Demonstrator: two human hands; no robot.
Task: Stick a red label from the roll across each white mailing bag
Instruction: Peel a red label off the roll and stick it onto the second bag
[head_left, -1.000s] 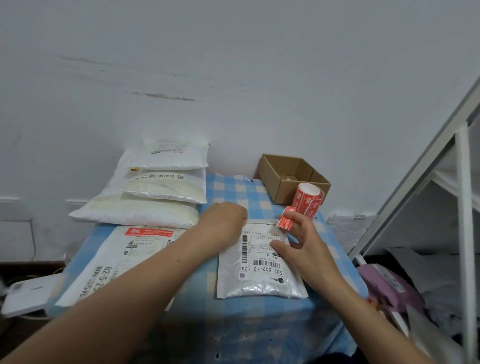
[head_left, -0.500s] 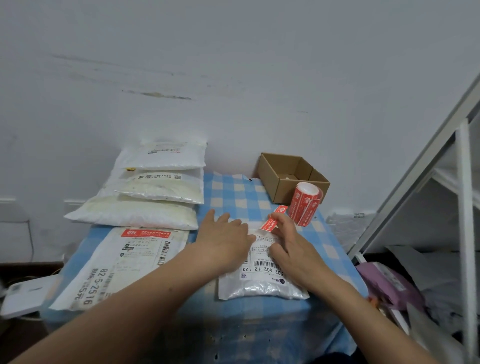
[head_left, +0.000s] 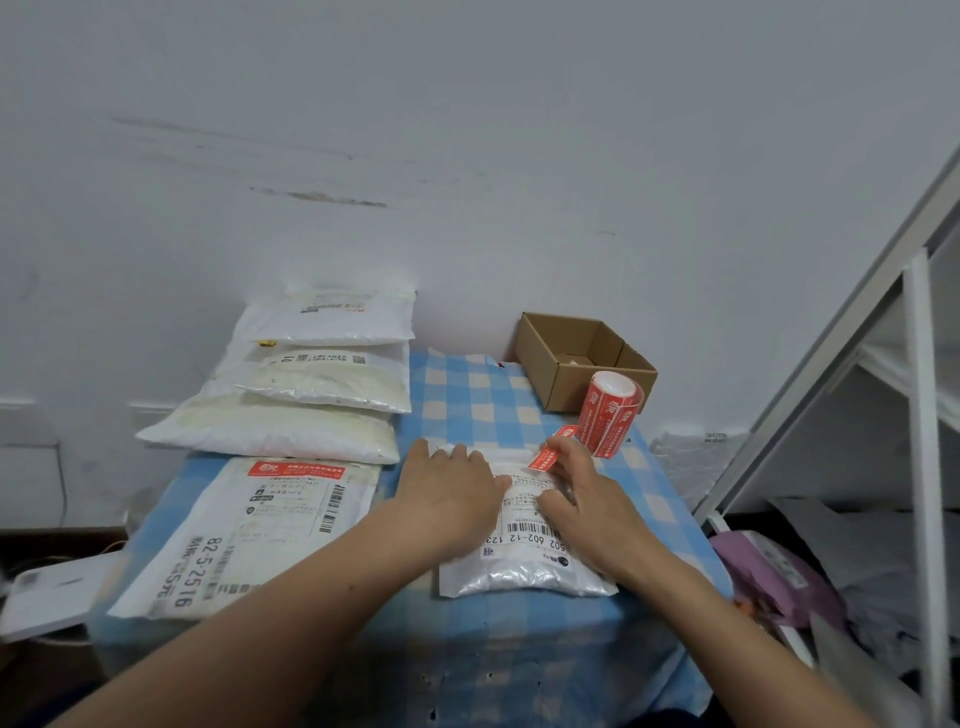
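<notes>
Brings the right hand (head_left: 587, 499) down from beside the roll (head_left: 610, 413) to the far end of the small white mailing bag (head_left: 524, 566), and settles the left hand (head_left: 452, 488) flatter onto that bag's left half. Pinches the red label (head_left: 553, 449) between right thumb and fingertips, one end low over the bag's top edge, the other lifted toward the roll; cannot tell whether the low end touches the plastic yet. Presses the left hand down with fingers straight and close together, pinning the bag on the blue checked cloth (head_left: 467, 405). Counts one bag as done, by the look of it: finds the large mailing bag (head_left: 244, 535) to the left with a red strip (head_left: 296, 469) across its top. Finds no red strip plainly visible on the stack of three bags (head_left: 322, 384) behind it, though each partly covers the next. Judges the task early: second label mid-placement, to be laid flat and smoothed, then likely three more bags. Leaves the roll standing just beside the cardboard box (head_left: 582, 358), near at hand for the next peel.
</notes>
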